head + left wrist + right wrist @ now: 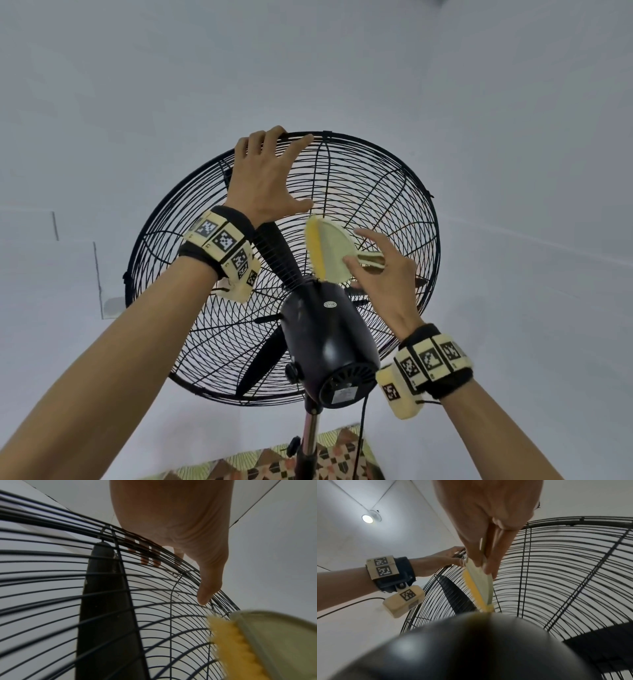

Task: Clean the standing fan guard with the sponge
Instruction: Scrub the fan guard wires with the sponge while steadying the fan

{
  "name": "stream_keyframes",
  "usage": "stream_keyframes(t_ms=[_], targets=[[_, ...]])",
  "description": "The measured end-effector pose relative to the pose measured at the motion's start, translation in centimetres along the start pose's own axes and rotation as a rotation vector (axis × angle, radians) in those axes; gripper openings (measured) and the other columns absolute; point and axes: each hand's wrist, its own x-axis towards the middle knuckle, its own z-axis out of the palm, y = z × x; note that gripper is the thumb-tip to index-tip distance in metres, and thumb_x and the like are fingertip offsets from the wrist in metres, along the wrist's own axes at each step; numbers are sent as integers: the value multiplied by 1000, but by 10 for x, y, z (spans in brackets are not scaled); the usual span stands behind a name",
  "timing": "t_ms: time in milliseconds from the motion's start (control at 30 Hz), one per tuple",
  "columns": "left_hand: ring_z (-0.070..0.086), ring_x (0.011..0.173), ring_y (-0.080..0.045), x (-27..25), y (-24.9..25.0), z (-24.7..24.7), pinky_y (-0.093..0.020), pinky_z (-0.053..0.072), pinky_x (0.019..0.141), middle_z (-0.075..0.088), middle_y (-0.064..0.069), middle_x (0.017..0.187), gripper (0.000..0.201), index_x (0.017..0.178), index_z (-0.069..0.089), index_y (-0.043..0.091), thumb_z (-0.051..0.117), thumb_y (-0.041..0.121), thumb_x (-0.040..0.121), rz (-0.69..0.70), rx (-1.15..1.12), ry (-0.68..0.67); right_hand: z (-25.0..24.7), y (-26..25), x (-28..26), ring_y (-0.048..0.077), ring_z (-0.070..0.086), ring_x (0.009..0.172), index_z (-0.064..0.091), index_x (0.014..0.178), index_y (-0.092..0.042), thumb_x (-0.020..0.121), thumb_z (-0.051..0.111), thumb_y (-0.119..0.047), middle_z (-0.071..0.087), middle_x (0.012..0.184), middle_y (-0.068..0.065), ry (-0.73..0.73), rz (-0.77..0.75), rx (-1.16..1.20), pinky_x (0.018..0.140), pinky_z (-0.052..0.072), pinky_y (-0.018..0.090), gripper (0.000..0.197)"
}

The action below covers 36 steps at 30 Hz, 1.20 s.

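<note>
The standing fan guard point(387, 192), a round black wire cage, is seen from behind and is tilted upward toward a pale wall. A black motor housing point(330, 342) is mounted at its centre, above a pole point(310, 435) that stands on a patterned floor point(342, 455). Dark blades point(106, 615) are visible inside the cage.

The left hand point(265, 174) is placed on the guard's upper left rim; its fingers point(154, 559) are curled over the rim wires, as is shown through the wires in the left wrist view, while the thumb is stretched out along the rear grille.

The right hand point(383, 270) is raised just above the motor housing. The sponge point(329, 251), pale green with a yellow layer, is pinched at one end between thumb and fingers point(489, 566). It is held edge-on, with the yellow side turned toward the rear grille near the hub. Whether it touches the wires cannot be told.

A black strap with printed square markers and a cream camera block is worn on each wrist.
</note>
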Motion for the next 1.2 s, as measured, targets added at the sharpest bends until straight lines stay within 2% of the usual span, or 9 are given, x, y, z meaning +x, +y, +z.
stream_keyframes(t_ms=[233, 400, 533, 633, 800, 900, 1000, 1100, 1200], targets=[[39, 137, -40, 0, -2, 2, -54, 25, 117, 40, -13, 155, 105, 158, 37, 34, 77, 69, 68, -7, -4, 2, -10, 23, 12, 21, 72, 95, 79, 104, -24, 85, 68, -58, 78, 97, -8, -195, -4, -420, 88, 60, 43, 41], [41, 136, -41, 0, -1, 3, -54, 26, 116, 41, -14, 153, 105, 158, 38, 34, 68, 76, 66, -4, -9, 12, -13, 3, 30, 12, 72, 89, 76, 101, -12, 93, 76, -28, 78, 101, 2, -38, -107, -297, 68, 53, 7, 18], [43, 134, -40, 0, -3, 4, -53, 28, 115, 44, -13, 151, 107, 157, 40, 34, 63, 81, 64, 7, -13, 31, -21, -2, 41, 9, 72, 91, 76, 94, -16, 90, 80, -26, 77, 98, -3, -187, -81, -291, 76, 53, 9, 13], [42, 135, -40, -1, -3, 2, -53, 27, 116, 43, -12, 152, 105, 157, 39, 34, 60, 77, 63, 1, -15, 22, -22, 8, 33, 16, 72, 94, 74, 93, -18, 89, 81, -25, 76, 99, -1, -353, -59, -424, 85, 61, 26, 10], [42, 135, -40, 1, -2, 4, -54, 28, 115, 43, -12, 152, 106, 157, 40, 34, 55, 78, 62, 4, -13, 20, -24, 3, 39, 8, 70, 84, 74, 96, -13, 93, 77, -27, 76, 94, -1, -25, -131, -265, 66, 51, 7, 14], [42, 135, -41, 0, -3, 4, -54, 28, 115, 43, -13, 152, 105, 157, 40, 33, 60, 77, 63, 5, -16, 22, -28, 7, 39, 0, 65, 81, 74, 93, -14, 91, 79, -25, 73, 92, -7, -194, -67, -308, 66, 51, 8, 12], [41, 136, -41, 0, -2, 3, -54, 27, 116, 42, -13, 153, 106, 157, 40, 33, 61, 76, 63, 5, -16, 16, -22, 20, 31, 14, 70, 85, 74, 91, -23, 90, 78, -34, 77, 92, -6, -354, -100, -424, 81, 61, 30, 12], [41, 136, -40, 1, -2, 4, -54, 28, 116, 42, -12, 153, 106, 157, 39, 34, 61, 77, 63, 5, -9, 14, -18, 19, 32, 5, 66, 73, 74, 94, -16, 93, 76, -28, 73, 86, -6, -132, -178, -335, 64, 50, 8, 13], [41, 136, -40, 2, -4, 4, -54, 27, 116, 42, -12, 153, 106, 158, 39, 34, 60, 77, 63, 1, -5, 15, -24, 8, 36, -5, 65, 75, 72, 93, -15, 93, 77, -26, 70, 82, -10, -3, -199, -289, 63, 46, 4, 12]])
